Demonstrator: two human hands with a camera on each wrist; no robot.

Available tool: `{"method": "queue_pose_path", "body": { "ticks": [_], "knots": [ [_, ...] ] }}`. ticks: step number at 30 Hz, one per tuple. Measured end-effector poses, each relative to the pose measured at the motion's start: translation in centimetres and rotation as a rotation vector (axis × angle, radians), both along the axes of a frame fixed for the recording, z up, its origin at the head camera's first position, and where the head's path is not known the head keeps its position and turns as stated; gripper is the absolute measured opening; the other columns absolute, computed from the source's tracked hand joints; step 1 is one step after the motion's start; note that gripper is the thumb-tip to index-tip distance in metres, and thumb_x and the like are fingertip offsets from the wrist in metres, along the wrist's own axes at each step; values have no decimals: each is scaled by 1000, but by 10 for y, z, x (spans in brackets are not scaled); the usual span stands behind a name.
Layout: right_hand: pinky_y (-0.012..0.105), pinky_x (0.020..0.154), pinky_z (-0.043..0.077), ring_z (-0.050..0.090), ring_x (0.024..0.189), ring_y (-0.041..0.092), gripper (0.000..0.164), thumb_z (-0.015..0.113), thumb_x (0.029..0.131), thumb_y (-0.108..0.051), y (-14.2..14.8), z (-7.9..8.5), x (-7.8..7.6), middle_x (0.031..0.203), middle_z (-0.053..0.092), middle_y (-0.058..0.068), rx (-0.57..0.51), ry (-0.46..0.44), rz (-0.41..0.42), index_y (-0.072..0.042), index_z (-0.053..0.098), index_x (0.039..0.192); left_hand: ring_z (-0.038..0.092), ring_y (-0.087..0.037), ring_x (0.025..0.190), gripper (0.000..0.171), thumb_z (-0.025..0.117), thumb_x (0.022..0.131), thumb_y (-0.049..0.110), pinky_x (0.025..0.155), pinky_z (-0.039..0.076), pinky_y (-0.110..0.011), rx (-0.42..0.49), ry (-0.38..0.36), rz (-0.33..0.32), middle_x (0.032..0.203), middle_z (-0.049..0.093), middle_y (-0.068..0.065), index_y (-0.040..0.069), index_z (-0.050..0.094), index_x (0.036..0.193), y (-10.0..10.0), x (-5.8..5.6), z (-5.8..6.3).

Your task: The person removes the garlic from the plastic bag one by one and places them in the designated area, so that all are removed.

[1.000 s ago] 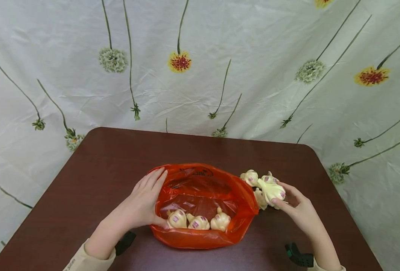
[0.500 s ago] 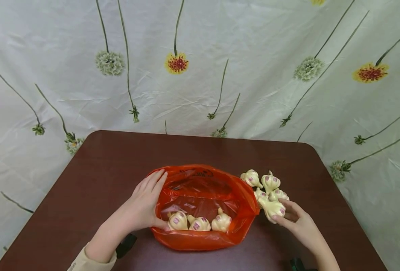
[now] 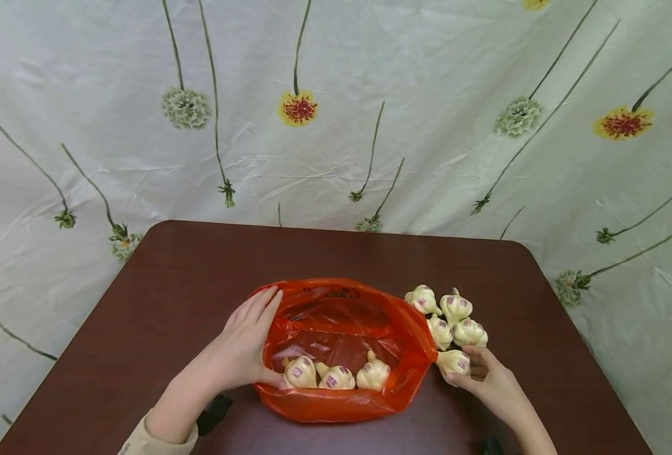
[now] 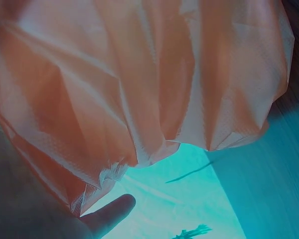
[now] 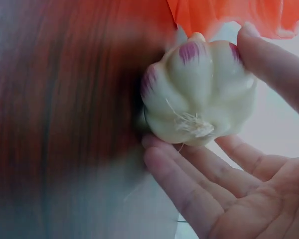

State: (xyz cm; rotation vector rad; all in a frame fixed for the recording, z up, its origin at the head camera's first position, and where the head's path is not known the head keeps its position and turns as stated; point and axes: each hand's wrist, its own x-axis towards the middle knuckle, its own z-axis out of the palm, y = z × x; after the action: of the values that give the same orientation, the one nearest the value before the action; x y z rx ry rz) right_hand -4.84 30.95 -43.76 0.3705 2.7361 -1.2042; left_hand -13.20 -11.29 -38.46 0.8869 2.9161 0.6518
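A red plastic bag (image 3: 336,404) lies on the table with its mouth spread wide, and three garlic bulbs (image 3: 373,374) sit inside near the front rim. My left hand (image 3: 239,351) rests on the bag's left side, fingers extended along the rim and thumb at the front edge. In the left wrist view, one straight fingertip (image 4: 117,206) shows below the crumpled plastic. To the right of the bag, my right hand (image 3: 492,382) holds a garlic bulb (image 3: 454,362) between thumb and fingers. The right wrist view shows that bulb's root end (image 5: 197,124) facing the palm.
Several more garlic bulbs (image 3: 456,308) are clustered on the dark brown table (image 3: 210,259), against the bag's right side and just behind the held bulb. A pale floral cloth (image 3: 336,145) hangs beyond the table's far edge.
My right hand has drawn its garlic bulb off the cluster, toward the near side and slightly left, down beside the bag's right end. My left hand and the bag stay nearly in place.
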Motion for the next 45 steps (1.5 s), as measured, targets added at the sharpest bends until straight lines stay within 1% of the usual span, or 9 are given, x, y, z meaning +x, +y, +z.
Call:
{"method": "queue_pose_path", "body": {
  "ticks": [8,11,16,20,24,28,35,40,45],
  "knots": [
    [45,87,56,67,108,32,73,80,81,-41,-8,0,-2,133,59,24,77,19,-1,1,52,134,24,-45,143,132,94,50,50,110,27,-69,-4,1,10,157,28,-25,-4,27,151,0,1,-1],
    [46,85,56,68,107,32,73,79,81,-43,-8,0,-3,132,60,24,97,14,2,0,53,134,23,-44,143,132,94,51,50,111,26,-68,-7,-10,13,157,27,-24,-4,26,151,0,2,-2],
    [43,81,58,70,101,30,70,79,81,-43,-8,4,-1,125,65,22,116,38,5,-1,56,132,24,-45,142,132,94,51,50,110,28,-69,-6,15,11,156,28,-24,-4,28,151,-1,2,-2],
    [43,81,58,70,102,32,67,80,81,-43,-9,17,2,124,66,22,143,81,6,-2,59,130,26,-45,141,131,94,50,50,109,29,-69,-7,37,8,155,30,-25,-5,29,150,-1,2,1],
    [43,83,58,68,106,35,57,79,83,-36,-13,35,4,126,65,19,165,167,23,-4,62,127,26,-45,141,130,95,51,48,109,29,-68,-9,43,8,155,30,-25,-5,28,150,-1,1,1],
    [41,83,59,70,105,33,48,79,84,-33,-21,53,5,122,68,15,125,233,41,-9,64,123,25,-45,141,130,94,51,48,109,29,-68,-11,39,5,155,30,-25,-4,28,150,-2,0,1],
    [39,86,58,70,104,22,44,79,82,-35,-43,79,-3,115,72,5,70,317,172,-15,67,120,25,-45,141,131,94,51,49,109,29,-69,-12,33,1,156,29,-25,-4,27,151,-2,0,2],
    [37,89,57,70,106,22,41,78,84,-32,-59,91,-11,115,72,2,1,332,233,-15,67,120,26,-45,141,130,95,51,47,109,29,-69,-12,27,2,155,30,-25,-4,28,151,-2,0,0],
    [39,91,56,69,108,23,36,76,86,-30,-77,94,-20,117,71,1,-47,330,279,-16,68,119,26,-46,141,130,95,51,47,109,29,-69,-8,27,1,155,30,-26,-5,28,150,-2,1,-1]
  ]
}}
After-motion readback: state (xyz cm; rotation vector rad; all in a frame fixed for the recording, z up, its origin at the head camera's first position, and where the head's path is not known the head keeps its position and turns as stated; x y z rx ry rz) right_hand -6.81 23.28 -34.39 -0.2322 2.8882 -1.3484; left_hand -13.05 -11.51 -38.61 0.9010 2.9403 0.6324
